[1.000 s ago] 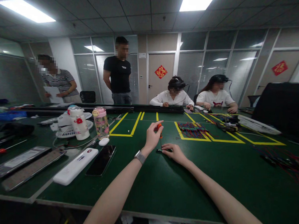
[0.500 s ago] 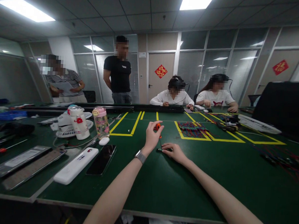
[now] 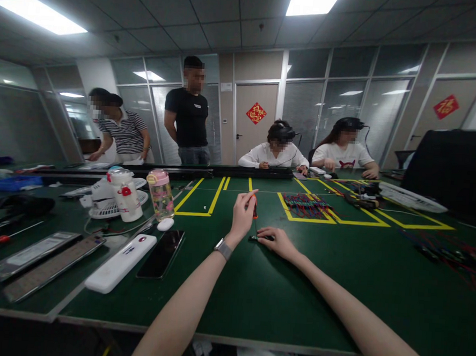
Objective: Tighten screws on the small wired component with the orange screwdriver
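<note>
My left hand [image 3: 242,217] is closed around the handle of a screwdriver [image 3: 255,215] with orange and dark parts. The tool stands nearly upright, and its thin shaft points down at a small dark green circuit board [image 3: 252,238] on the table. My right hand [image 3: 275,241] rests low on the table with its fingertips pinched on the right side of that board. Whether the screwdriver's tip touches the board is too small to tell. A watch is on my left wrist.
Wired boards [image 3: 307,205] lie in a yellow-taped area on the green table [image 3: 230,306]. A phone [image 3: 161,254], a white power bank [image 3: 120,263], a pink-lidded bottle [image 3: 161,196] and a white bottle [image 3: 127,198] stand left. More wires [image 3: 455,255] lie right. Several people are across the table.
My left fingers have turned and closed further over the screwdriver's handle; the tool stays over the board. My right hand keeps its place. The person in stripes has shifted right and leans toward the table.
</note>
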A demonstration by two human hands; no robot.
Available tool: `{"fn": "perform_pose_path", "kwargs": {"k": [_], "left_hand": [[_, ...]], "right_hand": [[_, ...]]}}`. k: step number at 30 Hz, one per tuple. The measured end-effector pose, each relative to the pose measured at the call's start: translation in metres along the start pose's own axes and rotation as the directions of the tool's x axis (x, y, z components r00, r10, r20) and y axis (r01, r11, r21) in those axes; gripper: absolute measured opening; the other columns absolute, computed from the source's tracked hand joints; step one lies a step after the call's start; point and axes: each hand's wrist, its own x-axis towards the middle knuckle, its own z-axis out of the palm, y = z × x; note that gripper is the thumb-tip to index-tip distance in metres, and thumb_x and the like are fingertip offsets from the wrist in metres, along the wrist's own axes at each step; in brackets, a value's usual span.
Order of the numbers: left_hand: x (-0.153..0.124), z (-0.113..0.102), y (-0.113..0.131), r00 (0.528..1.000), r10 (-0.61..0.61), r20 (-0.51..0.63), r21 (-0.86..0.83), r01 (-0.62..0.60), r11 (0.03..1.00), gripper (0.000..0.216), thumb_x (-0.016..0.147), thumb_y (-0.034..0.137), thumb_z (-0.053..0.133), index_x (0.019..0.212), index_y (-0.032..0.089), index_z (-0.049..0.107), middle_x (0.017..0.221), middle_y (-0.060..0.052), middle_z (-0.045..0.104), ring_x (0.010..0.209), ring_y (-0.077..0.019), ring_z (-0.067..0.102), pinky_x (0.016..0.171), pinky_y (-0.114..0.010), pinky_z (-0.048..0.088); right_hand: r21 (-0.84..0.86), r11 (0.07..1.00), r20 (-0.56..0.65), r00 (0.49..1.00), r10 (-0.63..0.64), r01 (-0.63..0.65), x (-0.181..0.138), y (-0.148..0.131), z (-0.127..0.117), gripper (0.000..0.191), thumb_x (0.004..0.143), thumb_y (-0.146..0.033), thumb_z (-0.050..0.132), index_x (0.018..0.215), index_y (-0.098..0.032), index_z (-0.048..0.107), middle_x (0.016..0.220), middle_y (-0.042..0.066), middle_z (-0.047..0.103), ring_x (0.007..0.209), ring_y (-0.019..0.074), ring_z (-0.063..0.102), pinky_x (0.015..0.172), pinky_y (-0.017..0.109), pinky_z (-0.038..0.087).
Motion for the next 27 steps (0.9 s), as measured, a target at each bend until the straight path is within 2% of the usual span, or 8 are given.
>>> {"fn": "perform_pose_path", "kwargs": {"k": [4,10,15,17,22,24,27], "left_hand": [[0.0006,0.0016,-0.0018,0.999,-0.023,0.033,-0.099,0.026,0.995,0.035,0.093,0.025,0.04,0.125,0.023,0.055,0.111,-0.007,0.062,0.098,-0.0152,0.059,0.088,-0.028,0.045],[-0.0005,-0.0001,0.0039,1.0,0.008,-0.024,0.017,-0.008,1.0,0.023,0.086,0.028,0.056,0.105,0.021,0.066,0.097,-0.005,0.059,0.083,-0.014,0.059,0.076,-0.025,0.048],[-0.0003,-0.0001,0.0037,0.999,-0.002,0.034,-0.036,0.003,0.999,0.034,0.094,0.026,0.041,0.123,0.024,0.057,0.11,-0.007,0.061,0.097,-0.0155,0.059,0.086,-0.028,0.046],[-0.0002,0.0007,0.0024,1.0,-0.006,0.031,-0.064,0.008,0.998,0.035,0.093,0.026,0.041,0.125,0.022,0.055,0.11,-0.007,0.062,0.097,-0.0158,0.06,0.085,-0.028,0.046],[-0.0008,0.0001,0.0043,0.999,0.017,-0.032,0.036,-0.016,0.999,0.024,0.085,0.029,0.057,0.106,0.021,0.066,0.096,-0.005,0.06,0.083,-0.0144,0.059,0.076,-0.026,0.048],[-0.0007,-0.0004,0.0053,1.0,0.018,-0.021,0.044,-0.017,0.999,0.025,0.087,0.03,0.054,0.107,0.022,0.066,0.097,-0.005,0.058,0.085,-0.0143,0.059,0.077,-0.025,0.048],[-0.0002,-0.0001,0.0048,0.999,0.024,0.025,-0.005,-0.024,1.0,0.032,0.093,0.026,0.041,0.119,0.023,0.06,0.106,-0.007,0.06,0.095,-0.0148,0.059,0.084,-0.027,0.046]], "right_hand": [[0.009,1.0,-0.001,1.0,0.003,-0.003,-0.0001,0.0013,0.0005,0.022,0.079,-0.031,0.062,0.091,-0.019,0.076,0.103,0.01,0.071,0.1,0.0252,0.064,0.092,0.038,0.047],[0.006,1.0,0.0,1.0,-0.003,0.003,0.0003,0.0031,0.0013,0.021,0.078,-0.03,0.062,0.091,-0.019,0.076,0.104,0.01,0.071,0.1,0.0251,0.064,0.092,0.039,0.047],[0.003,1.0,0.0,1.0,0.006,-0.006,0.0003,0.0028,0.0007,0.021,0.078,-0.031,0.062,0.091,-0.02,0.076,0.104,0.01,0.071,0.101,0.0247,0.064,0.092,0.038,0.047],[0.003,1.0,0.002,1.0,0.005,-0.005,0.0004,0.0024,0.0005,0.022,0.078,-0.03,0.062,0.092,-0.019,0.076,0.105,0.01,0.071,0.1,0.0245,0.064,0.092,0.038,0.047],[0.007,1.0,0.009,1.0,0.009,-0.009,0.0006,0.001,0.0002,0.021,0.078,-0.029,0.062,0.091,-0.019,0.076,0.105,0.01,0.071,0.1,0.0242,0.064,0.093,0.038,0.046],[0.009,1.0,0.013,1.0,0.009,-0.009,0.0006,0.0007,0.0002,0.021,0.078,-0.029,0.062,0.091,-0.019,0.076,0.104,0.01,0.071,0.101,0.0244,0.064,0.093,0.038,0.046],[0.013,1.0,0.008,1.0,0.011,-0.011,0.0007,0.001,0.0005,0.021,0.078,-0.03,0.062,0.09,-0.019,0.076,0.104,0.01,0.071,0.102,0.0248,0.064,0.093,0.038,0.047]]}}
